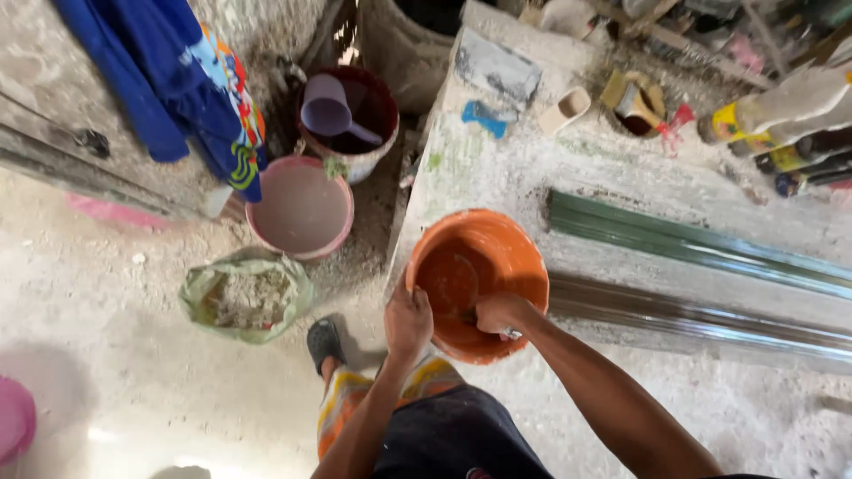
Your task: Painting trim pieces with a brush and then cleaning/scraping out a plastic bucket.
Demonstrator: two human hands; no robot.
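Observation:
An orange plastic bucket point(484, 244) stands at the edge of a dusty white worktable point(532, 168). My left hand point(407, 321) grips the bucket's near rim on its left side. My right hand point(499, 312) reaches inside the bucket, closed around a small tool whose metal end shows just below the fist. What the tool is, I cannot tell. The bucket's inner wall is smeared with a thin layer of wet orange-brown material.
On the floor stand a pink bucket point(302, 206) of grey liquid, a dark bucket point(359, 111) with a purple scoop point(330, 111), and a green sack point(248, 297) of powder. Long metal strips point(692, 239) lie across the table. Blue cloth point(177, 80) hangs at left.

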